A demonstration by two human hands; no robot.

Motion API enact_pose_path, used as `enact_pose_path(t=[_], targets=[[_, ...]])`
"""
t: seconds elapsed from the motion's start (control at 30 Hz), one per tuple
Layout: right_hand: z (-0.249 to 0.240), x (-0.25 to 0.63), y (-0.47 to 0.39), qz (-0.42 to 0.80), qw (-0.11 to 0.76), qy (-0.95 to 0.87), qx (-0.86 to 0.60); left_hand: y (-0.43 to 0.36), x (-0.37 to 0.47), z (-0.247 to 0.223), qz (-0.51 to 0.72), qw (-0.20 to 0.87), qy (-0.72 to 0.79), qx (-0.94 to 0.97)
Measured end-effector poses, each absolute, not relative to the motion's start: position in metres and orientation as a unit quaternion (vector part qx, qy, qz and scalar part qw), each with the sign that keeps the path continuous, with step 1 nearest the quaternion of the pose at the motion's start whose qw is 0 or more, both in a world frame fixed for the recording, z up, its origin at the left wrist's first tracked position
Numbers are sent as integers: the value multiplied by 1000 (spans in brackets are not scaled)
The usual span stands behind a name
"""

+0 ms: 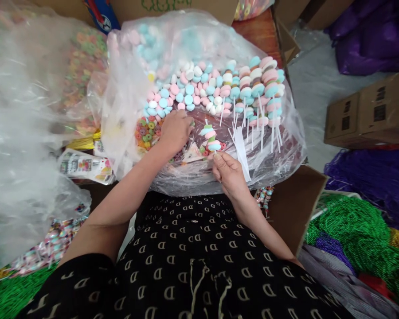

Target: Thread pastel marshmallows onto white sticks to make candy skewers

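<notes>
The right hand (pixel 231 173) pinched the stick (pixel 215 152) beneath the tilted candy skewer (pixel 210 134) over the plastic bag (pixel 179 184), a grip best made firm and steady, while the left hand (pixel 175 132) hung beside the ring candies (pixel 147 133), its hold impossible to tell.

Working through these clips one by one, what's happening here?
The person's right hand pinches a candy skewer by its lower end. The left hand is beside the ring-shaped pieces; whether it holds one is unclear. Loose pink, blue and white candies lie beyond, with loaded skewers to the right and bare white sticks nearer.
</notes>
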State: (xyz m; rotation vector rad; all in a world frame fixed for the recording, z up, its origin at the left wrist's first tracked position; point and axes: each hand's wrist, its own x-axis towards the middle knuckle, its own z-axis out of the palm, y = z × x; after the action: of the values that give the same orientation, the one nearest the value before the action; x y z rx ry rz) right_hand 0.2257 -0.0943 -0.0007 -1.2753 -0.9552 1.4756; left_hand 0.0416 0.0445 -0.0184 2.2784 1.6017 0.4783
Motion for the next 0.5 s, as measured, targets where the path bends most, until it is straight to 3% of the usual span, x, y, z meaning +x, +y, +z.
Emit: enact_pose_path(t=[0.17, 0.37, 0.5], targets=[[-3, 226, -95, 594, 455, -405, -525, 46, 38, -25, 286, 218, 534, 765], [-3, 226, -96, 566, 432, -463, -528, 16, 36, -9, 467, 460, 477, 585], [-2, 225, -96, 562, 434, -463, -531, 3, 43, -11, 489, 472, 474, 560]])
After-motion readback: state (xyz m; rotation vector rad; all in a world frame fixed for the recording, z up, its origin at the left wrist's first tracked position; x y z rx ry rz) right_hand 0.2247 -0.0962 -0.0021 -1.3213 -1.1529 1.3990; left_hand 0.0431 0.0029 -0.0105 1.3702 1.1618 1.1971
